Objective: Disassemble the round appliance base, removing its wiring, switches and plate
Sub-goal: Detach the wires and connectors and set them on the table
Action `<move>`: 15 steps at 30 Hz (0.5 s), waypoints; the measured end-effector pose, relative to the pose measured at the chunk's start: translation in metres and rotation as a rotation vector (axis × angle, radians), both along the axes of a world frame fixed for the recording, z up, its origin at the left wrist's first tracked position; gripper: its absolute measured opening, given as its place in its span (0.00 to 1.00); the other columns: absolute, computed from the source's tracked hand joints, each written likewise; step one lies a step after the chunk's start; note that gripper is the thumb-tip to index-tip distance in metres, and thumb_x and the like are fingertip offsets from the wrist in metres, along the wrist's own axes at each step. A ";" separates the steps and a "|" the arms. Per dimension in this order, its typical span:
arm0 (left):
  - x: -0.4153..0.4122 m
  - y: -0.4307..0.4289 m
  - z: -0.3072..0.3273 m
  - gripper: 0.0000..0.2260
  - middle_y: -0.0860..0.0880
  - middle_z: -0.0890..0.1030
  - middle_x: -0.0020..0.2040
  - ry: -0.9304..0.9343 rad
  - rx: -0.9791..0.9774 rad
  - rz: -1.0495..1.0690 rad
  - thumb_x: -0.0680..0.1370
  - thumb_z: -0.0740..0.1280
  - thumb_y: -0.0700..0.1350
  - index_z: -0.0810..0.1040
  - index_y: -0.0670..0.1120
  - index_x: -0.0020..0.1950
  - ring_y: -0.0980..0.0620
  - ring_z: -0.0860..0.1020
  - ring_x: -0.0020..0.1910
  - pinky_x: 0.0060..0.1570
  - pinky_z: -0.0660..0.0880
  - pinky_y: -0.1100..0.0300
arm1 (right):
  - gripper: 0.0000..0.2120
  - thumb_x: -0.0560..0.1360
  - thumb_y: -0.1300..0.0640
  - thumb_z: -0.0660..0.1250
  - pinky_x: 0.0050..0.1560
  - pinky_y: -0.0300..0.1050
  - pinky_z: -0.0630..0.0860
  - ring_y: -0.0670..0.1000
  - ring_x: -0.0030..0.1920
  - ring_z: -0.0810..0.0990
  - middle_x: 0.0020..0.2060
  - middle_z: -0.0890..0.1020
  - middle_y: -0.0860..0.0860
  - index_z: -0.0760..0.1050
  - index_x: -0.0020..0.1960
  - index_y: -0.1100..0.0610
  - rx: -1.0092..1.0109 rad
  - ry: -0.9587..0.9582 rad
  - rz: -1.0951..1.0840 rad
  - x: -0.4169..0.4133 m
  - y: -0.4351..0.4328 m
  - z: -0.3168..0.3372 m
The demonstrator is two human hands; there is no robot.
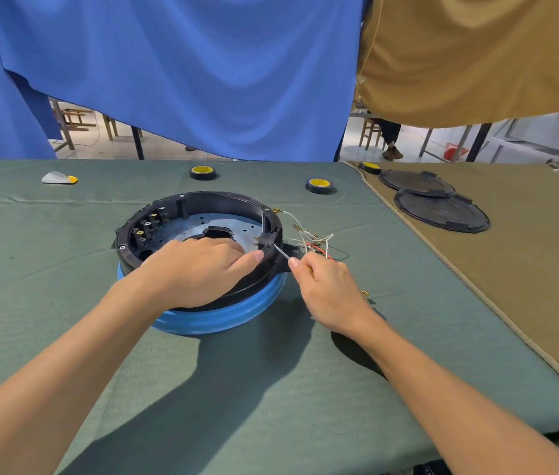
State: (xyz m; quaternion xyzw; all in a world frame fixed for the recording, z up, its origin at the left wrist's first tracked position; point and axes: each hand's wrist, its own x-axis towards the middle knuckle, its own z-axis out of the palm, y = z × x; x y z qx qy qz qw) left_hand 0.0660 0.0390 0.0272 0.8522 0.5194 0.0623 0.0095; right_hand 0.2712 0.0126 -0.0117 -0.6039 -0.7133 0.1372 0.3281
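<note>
Near edge: green cloth table (271, 389) is being crossed by both bare forearms. Left hand (199, 269) is being laid over the near rim of the round appliance base (199, 200). Its fingers are being curled down into the base and its thumb is being stretched right. Fingertips are hidden, so how firm the hold is cannot be told.

Right hand (333, 293) is being kept just right of the base, with fingers and thumb closed in a pinch on a thin metal tool (281, 252). The tool tip is being pointed at a black switch block (266, 240) on the right inner wall.

The base is being rested open side up on a blue ring (223, 318), mid-table. A metal plate (216, 222) is being shown inside it, and a row of switches (149, 228) is being shown along the left inner wall. Loose wires (312, 240), white and red with brass terminals, are being left spilled over the right rim onto the cloth. One small brass terminal (364, 293) is lying beside the right hand.

Farther: two tape rolls (202, 172) (319, 185) and a crumpled wrapper (57, 178) are lying apart on the green cloth. On the tan cloth (528, 269) at far right, a third tape roll (369, 167) and two black round covers (416, 183) (442, 212) are lying, the covers overlapping.

Behind everything, a blue curtain (185, 63) and a tan curtain (476, 56) are hanging.
</note>
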 end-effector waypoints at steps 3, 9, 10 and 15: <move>0.001 0.000 0.000 0.37 0.63 0.72 0.65 0.007 0.005 0.006 0.73 0.34 0.69 0.77 0.56 0.58 0.52 0.72 0.64 0.49 0.63 0.52 | 0.17 0.81 0.46 0.54 0.38 0.51 0.66 0.63 0.41 0.74 0.34 0.77 0.54 0.61 0.36 0.52 0.114 -0.212 0.002 0.010 0.004 0.009; 0.000 0.001 0.000 0.38 0.60 0.74 0.65 0.023 0.023 0.008 0.73 0.33 0.68 0.77 0.54 0.57 0.50 0.73 0.63 0.50 0.65 0.51 | 0.14 0.81 0.46 0.53 0.32 0.48 0.67 0.61 0.34 0.75 0.31 0.78 0.51 0.63 0.40 0.51 0.320 -0.667 0.114 0.024 0.018 0.039; 0.000 0.001 0.000 0.38 0.60 0.74 0.64 0.025 0.023 0.010 0.73 0.33 0.69 0.77 0.54 0.57 0.50 0.73 0.63 0.50 0.66 0.50 | 0.14 0.81 0.46 0.54 0.33 0.48 0.67 0.59 0.34 0.73 0.30 0.76 0.50 0.64 0.39 0.52 0.244 -0.588 0.140 0.026 0.022 0.041; 0.001 0.000 -0.001 0.38 0.60 0.73 0.65 0.019 0.020 0.021 0.72 0.33 0.69 0.77 0.54 0.57 0.50 0.73 0.63 0.52 0.67 0.49 | 0.17 0.80 0.52 0.62 0.34 0.43 0.64 0.46 0.29 0.66 0.27 0.71 0.49 0.71 0.32 0.52 -0.079 -0.055 0.237 0.029 0.033 0.035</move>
